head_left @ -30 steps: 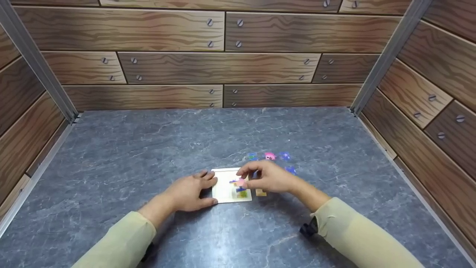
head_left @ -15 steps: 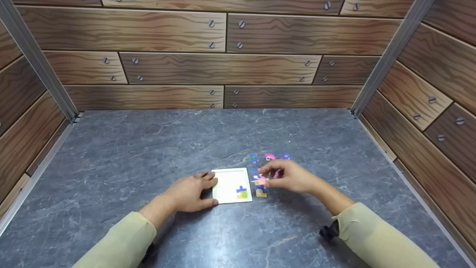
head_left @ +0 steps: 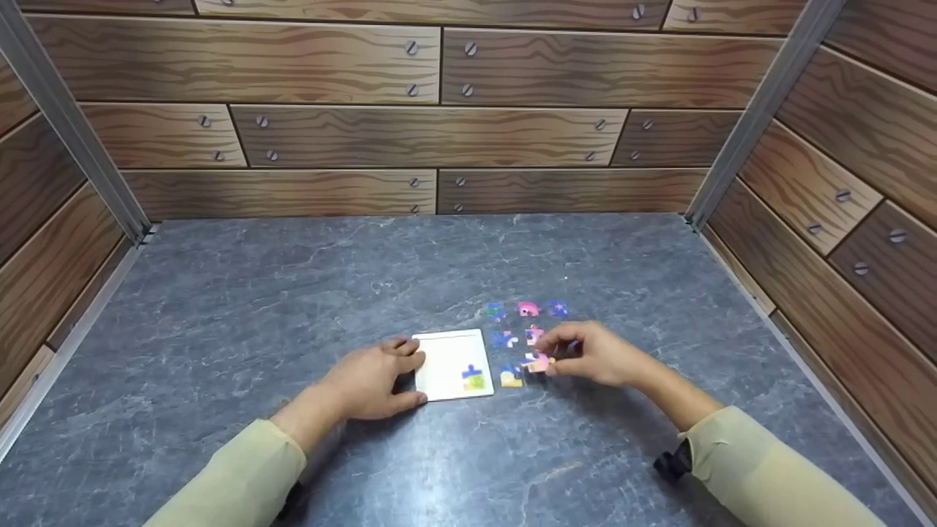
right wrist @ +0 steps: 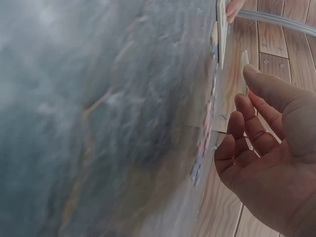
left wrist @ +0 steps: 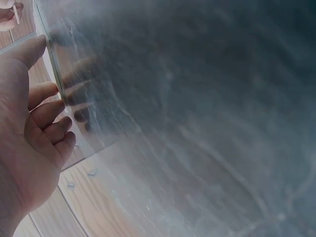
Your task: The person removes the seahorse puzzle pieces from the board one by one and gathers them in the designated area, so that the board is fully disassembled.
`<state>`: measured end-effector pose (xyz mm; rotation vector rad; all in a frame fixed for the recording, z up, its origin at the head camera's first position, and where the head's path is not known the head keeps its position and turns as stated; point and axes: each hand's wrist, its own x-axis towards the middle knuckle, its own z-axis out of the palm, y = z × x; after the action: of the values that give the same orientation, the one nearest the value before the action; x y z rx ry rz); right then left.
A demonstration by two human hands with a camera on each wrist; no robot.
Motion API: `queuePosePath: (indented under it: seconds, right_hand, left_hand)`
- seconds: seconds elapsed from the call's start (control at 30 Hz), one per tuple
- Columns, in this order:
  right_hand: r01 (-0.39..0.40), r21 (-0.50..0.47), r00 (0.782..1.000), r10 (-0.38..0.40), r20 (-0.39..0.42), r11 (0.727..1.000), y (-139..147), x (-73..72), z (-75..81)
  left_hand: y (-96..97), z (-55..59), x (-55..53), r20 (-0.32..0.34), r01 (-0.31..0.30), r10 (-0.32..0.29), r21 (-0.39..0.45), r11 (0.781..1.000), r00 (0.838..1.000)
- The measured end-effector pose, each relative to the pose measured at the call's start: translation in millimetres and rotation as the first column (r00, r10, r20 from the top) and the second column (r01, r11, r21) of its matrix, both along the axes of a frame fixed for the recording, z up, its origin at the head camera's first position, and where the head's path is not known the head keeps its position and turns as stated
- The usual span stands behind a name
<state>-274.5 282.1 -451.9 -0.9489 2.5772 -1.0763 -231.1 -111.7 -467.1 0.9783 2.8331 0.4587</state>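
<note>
My left hand [head_left: 377, 377] rests at the left edge of a white square puzzle board [head_left: 439, 366], its thumb and fingers spread along that side. In the left wrist view the fingertips touch the board's edge [left wrist: 55, 69]. A joined yellow-green and blue patch [head_left: 474, 378] lies in the board's lower right corner. Between thumb and fingertips, my right hand [head_left: 604, 355] pinches a pink and yellow puzzle piece [head_left: 540, 364], held to the right of the board. The right wrist view shows this puzzle piece [right wrist: 245, 74] edge-on, raised off the table.
Loose puzzle pieces lie right of the board: a yellow-blue one [head_left: 510, 377], a blue-purple one [head_left: 504, 339], a pink one [head_left: 528, 309], a blue one [head_left: 558, 308] and others. Wood-patterned walls [head_left: 329, 135] enclose the grey marbled table [head_left: 293, 278].
My right hand has moved right with the pink and yellow puzzle piece, from over the board to beside the loose pieces. The left hand has stayed at the board's left edge.
</note>
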Motion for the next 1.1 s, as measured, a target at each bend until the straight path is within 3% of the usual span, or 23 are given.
queuePosePath:
  seconds: [0.4, 0.67, 1.1]
  right_hand:
    - [0.011, -0.027, 0.995, -0.008, 0.1, 1.0, 9, 4.7, -12.6]
    - [0.004, -0.04, 0.997, -0.001, 0.079, 0.999, 14, 6.9, -16.3]
    - [0.038, -0.015, 0.995, -0.037, 0.088, 0.999, 13, 8.8, -15.7]
  left_hand:
    - [7.3, 1.6, 9.1, -0.114, 0.062, -0.064, -0.019, 0.998, 0.991]
    - [19.9, 2.6, 13.8, -0.082, 0.1, -0.102, -0.023, 0.995, 0.991]
    - [24.4, 0.9, 14.4, -0.051, 0.131, -0.133, -0.043, 0.99, 0.99]
